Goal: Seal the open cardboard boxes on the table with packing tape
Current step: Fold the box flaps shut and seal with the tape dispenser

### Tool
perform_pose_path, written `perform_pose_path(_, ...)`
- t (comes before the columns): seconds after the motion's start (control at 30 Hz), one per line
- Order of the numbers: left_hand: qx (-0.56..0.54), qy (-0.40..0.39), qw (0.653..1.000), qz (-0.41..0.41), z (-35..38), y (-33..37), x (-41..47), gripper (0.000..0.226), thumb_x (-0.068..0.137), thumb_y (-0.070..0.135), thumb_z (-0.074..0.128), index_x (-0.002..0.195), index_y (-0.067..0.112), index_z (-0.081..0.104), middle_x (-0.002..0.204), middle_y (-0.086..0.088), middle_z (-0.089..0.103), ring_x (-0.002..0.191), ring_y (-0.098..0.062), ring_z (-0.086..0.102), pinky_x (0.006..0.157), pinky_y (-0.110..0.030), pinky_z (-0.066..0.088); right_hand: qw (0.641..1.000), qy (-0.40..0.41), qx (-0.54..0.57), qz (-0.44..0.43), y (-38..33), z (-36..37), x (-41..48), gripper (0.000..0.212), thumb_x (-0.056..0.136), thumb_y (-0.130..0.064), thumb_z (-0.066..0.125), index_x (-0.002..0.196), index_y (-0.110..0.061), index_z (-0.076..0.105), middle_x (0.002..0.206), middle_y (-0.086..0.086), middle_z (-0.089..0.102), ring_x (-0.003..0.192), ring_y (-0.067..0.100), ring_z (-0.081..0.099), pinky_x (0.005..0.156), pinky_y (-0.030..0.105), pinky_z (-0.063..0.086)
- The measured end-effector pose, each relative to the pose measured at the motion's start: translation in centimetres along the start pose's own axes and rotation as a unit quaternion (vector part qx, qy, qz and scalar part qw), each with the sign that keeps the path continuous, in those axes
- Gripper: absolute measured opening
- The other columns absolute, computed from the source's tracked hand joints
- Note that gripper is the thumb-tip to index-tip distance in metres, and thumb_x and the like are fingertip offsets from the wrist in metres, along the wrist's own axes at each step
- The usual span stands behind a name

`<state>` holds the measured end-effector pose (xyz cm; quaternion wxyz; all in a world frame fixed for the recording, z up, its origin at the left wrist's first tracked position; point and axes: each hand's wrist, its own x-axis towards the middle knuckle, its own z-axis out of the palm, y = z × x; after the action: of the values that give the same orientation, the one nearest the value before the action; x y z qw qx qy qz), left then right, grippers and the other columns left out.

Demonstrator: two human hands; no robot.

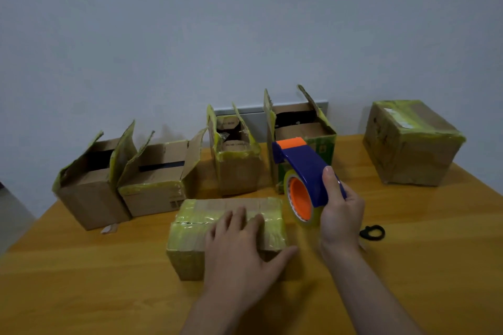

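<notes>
Two hands: the left hand (239, 253) lies flat atop the taped box (190, 215), fingers spread. At its three o'clock the right hand (340, 212) grips the tape dispenser (302, 166); open boxes (236, 171) stand at twelve.

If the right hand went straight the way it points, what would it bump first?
Probably the open box with the green side, just beyond the tape dispenser that the right hand grips; the dispenser's nose would touch first. Depth is unclear.
</notes>
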<state>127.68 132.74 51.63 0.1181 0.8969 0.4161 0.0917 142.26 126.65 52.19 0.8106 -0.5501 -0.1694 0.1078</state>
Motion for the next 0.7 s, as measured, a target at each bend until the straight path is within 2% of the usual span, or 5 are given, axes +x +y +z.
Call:
perform_pose_path(0.07,0.010,0.006,1.000,-0.005,0.9,1.4,0.2,0.100,0.070,0.100,0.036,0.150,0.040,0.039,0.170,0.009,0.019,0.156,-0.018,0.013,0.126,-0.045,0.012,1.000,0.012,-0.003,-0.005,0.0,-1.3,0.1,0.029,0.100,-0.035,0.058,0.093,-0.014,0.077,0.074,0.001,0.076,0.067,0.009,0.069,0.058,0.016,0.051)
perform_pose_path(0.17,0.007,0.024,1.000,0.009,1.7,1.7,0.3,0.083,0.074,0.094,0.047,0.139,0.042,0.045,0.166,0.014,0.026,0.153,-0.015,0.017,0.126,-0.042,0.015,1.000,0.026,0.007,-0.011,-0.2,-3.0,0.4,0.029,0.101,-0.025,0.059,0.081,-0.011,0.075,0.062,-0.003,0.072,0.057,0.006,0.065,0.051,0.016,0.049)
perform_pose_path(0.33,-0.086,-0.002,0.988,0.125,1.5,0.1,-0.5,0.051,0.078,0.063,0.063,0.125,0.046,0.054,0.159,0.031,0.032,0.149,0.009,0.016,0.130,-0.042,0.004,1.000,0.013,0.016,-0.022,-0.4,-5.3,1.2,0.032,0.100,-0.024,0.061,0.074,-0.016,0.077,0.065,0.003,0.073,0.060,0.016,0.065,0.052,0.022,0.050)
perform_pose_path(0.5,-0.166,-0.042,0.967,0.187,1.0,-1.7,0.0,0.046,0.079,0.037,0.067,0.122,0.054,0.062,0.147,0.046,0.039,0.149,0.016,0.012,0.128,-0.052,-0.007,0.999,-0.018,0.036,-0.033,-0.3,-6.7,1.7,0.036,0.098,-0.026,0.060,0.069,-0.020,0.079,0.064,0.002,0.071,0.058,0.014,0.063,0.052,0.021,0.048)
perform_pose_path(0.7,-0.276,-0.110,0.943,0.149,0.1,-3.2,1.4,0.057,0.086,0.003,0.071,0.115,0.052,0.069,0.148,0.039,0.044,0.149,0.013,0.019,0.126,-0.051,0.025,0.995,-0.100,0.012,-0.028,0.0,-8.4,2.4,0.031,0.093,-0.033,0.067,0.077,-0.009,0.078,0.066,0.010,0.071,0.058,0.019,0.062,0.052,0.022,0.048)
